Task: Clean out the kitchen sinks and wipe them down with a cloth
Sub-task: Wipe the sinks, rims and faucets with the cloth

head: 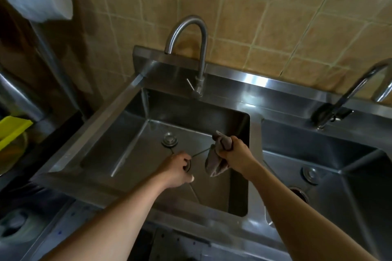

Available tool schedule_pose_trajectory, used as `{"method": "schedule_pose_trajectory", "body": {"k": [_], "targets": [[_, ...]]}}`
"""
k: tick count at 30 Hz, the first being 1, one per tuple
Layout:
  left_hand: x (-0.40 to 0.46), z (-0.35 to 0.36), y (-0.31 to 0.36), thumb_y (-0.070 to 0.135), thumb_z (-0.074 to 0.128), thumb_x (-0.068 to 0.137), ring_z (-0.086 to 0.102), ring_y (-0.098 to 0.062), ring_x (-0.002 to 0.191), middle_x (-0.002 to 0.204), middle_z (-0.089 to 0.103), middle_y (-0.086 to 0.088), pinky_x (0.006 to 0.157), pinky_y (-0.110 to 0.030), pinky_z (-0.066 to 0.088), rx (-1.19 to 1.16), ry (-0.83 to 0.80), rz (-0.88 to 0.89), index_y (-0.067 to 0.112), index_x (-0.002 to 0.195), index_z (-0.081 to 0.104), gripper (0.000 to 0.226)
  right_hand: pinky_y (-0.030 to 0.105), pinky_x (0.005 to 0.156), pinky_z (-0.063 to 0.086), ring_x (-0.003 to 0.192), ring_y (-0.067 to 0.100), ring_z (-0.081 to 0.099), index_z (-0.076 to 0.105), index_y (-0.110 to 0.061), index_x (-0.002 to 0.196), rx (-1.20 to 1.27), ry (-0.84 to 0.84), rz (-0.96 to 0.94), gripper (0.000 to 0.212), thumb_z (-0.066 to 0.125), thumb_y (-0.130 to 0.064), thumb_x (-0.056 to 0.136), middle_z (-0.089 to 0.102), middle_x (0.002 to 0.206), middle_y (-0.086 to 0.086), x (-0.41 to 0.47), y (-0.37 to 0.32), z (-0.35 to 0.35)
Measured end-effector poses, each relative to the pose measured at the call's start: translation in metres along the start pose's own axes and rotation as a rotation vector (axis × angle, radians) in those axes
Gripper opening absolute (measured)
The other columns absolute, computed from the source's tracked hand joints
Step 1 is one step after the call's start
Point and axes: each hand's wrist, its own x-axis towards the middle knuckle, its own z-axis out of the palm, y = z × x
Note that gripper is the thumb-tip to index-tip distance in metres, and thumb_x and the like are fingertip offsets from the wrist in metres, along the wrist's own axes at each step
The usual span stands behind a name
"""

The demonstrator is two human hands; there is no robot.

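Left sink [118, 146] holds both hands, right hand [234, 151] gripping cloth [214, 163].

The left sink [135, 137] is a deep, square stainless-steel basin with a round metal drain plug [169, 141] near its back. The right sink [339, 154], just beside it across a narrow steel divider, has its own plug [310, 175] and an open drain hole [299, 194]. A crumpled grey-brown cloth [216, 162] hangs bunched over the left sink's right side.
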Motion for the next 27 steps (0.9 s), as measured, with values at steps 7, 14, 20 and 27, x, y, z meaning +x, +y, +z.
{"method": "schedule_pose_trajectory", "body": {"k": [7,14,20,27], "targets": [[0.026,0.002,0.001,0.015,0.075,0.077,0.061,-0.019,0.105,0.118,0.062,-0.003,0.095,-0.036,0.049,-0.347,0.037,-0.02,0.016,0.127,0.046,0.058,0.045,0.096,0.05,0.105,0.027,0.062,0.059,-0.009,0.111,0.325,-0.093,0.084,0.026,0.066,-0.013,0.087,0.064,0.114,0.015,0.029,-0.018,0.028],[0.06,-0.013,0.004,0.005,0.049,0.095,0.06,-0.012,0.072,0.102,0.061,-0.006,0.038,-0.014,0.044,-0.566,0.113,-0.195,0.018,0.111,0.052,0.02,0.041,0.094,0.051,0.101,0.024,0.065,0.064,-0.013,0.108,0.365,-0.174,0.102,0.03,0.072,-0.028,0.083,0.068,0.11,0.01,0.071,-0.016,0.046],[0.074,-0.025,-0.012,0.023,0.046,0.098,0.058,-0.021,0.101,0.114,0.058,0.001,0.082,-0.033,0.041,-0.642,0.075,-0.382,0.03,0.117,0.047,0.021,0.028,0.076,0.056,0.084,0.02,0.068,0.067,-0.008,0.095,0.479,-0.162,0.142,0.011,0.069,-0.012,0.085,0.07,0.102,0.016,0.089,-0.016,0.062],[0.095,-0.047,-0.029,0.024,0.039,0.099,0.063,-0.031,0.108,0.113,0.058,-0.008,0.094,-0.041,0.044,-0.689,-0.225,-0.522,0.017,0.125,0.045,0.027,0.035,0.071,0.05,0.077,0.022,0.057,0.053,-0.021,0.071,0.352,0.037,0.037,0.026,0.068,-0.004,0.083,0.06,0.073,0.004,0.109,-0.039,0.085]]}}
